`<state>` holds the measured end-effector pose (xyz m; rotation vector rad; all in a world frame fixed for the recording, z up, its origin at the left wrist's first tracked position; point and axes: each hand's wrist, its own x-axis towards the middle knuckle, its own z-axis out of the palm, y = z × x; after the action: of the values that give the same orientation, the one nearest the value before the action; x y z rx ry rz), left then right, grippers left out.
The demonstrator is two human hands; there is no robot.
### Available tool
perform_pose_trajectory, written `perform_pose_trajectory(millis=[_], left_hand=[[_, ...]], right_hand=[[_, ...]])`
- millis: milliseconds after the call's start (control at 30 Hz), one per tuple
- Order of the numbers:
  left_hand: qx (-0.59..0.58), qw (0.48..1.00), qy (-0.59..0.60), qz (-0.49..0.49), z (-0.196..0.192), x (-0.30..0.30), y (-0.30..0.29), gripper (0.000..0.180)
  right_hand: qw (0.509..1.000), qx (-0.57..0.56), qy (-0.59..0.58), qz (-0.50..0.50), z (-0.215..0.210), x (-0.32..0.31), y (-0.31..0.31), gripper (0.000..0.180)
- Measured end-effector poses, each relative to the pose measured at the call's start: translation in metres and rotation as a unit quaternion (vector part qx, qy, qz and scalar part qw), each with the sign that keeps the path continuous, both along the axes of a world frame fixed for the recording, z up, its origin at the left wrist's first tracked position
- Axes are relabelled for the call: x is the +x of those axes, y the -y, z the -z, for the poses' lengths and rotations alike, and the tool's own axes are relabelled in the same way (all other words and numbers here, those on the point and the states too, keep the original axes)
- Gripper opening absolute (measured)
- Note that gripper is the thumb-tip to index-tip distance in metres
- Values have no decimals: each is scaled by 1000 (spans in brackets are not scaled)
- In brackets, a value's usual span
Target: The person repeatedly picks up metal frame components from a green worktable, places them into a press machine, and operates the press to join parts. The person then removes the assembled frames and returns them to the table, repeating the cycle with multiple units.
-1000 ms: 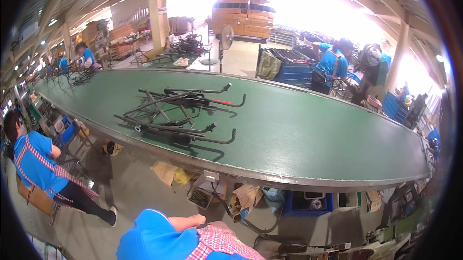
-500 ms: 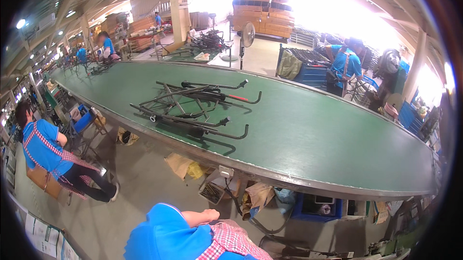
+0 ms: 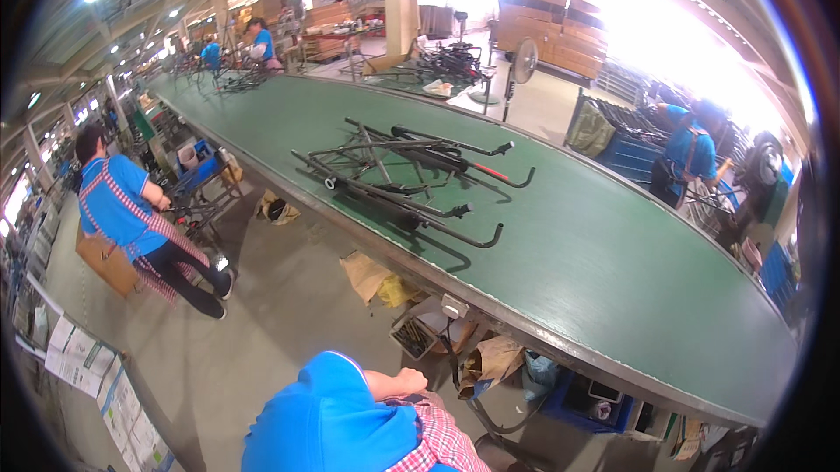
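Note:
My left hand (image 3: pixel 408 382) rests over my lap, on the red-and-white checked apron (image 3: pixel 442 437). Its fingers look curled in, and whatever may be inside them is hidden. My right hand is outside the picture. Ahead, on the long green-topped table (image 3: pixel 560 244), lies a folded black metal tube frame (image 3: pixel 385 166), apart from my hand. It has bent tube ends on the right, a red stretch on one tube and a small pale ring near its left end.
Under the table edge are a tray of small parts (image 3: pixel 411 336), paper bags (image 3: pixel 492 365) and a blue crate (image 3: pixel 569 402). A co-worker (image 3: pixel 131 209) stands at left, another (image 3: pixel 687 153) across the table. A standing fan (image 3: pixel 523 61) is behind it.
The whole view has swung, so the table and frame sit further right and more slanted. The left co-worker's raised hand has come down in front of the body. My left hand stays at my lap.

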<state>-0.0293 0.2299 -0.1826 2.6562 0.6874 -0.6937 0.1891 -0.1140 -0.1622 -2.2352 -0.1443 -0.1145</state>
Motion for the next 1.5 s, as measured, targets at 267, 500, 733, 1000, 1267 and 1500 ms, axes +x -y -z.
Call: perform_pose_trajectory(millis=[267,500,733,1000,1267,1500], left_hand=[[-73,996,-19,-54,12,-1,2,29],[-104,989,-18,-104,14,-12,-5,34],[-129,986,-20,-105,8,-2,-7,35],[-121,777,615,-52,-245,124,-48,45],[152,363,893,219,-558,36,-33,63],[41,234,938,254,-556,48,-13,59]], right_hand=[[1000,-4,0,-16,-6,4,-10,34],[1000,-4,0,-22,-4,4,-16,36],[1000,0,3,-16,-2,6,-12,38],[1000,5,5,-6,3,-7,-6,41],[999,23,4,33,10,-32,41,43],[994,71,17,83,13,-63,72,45]])
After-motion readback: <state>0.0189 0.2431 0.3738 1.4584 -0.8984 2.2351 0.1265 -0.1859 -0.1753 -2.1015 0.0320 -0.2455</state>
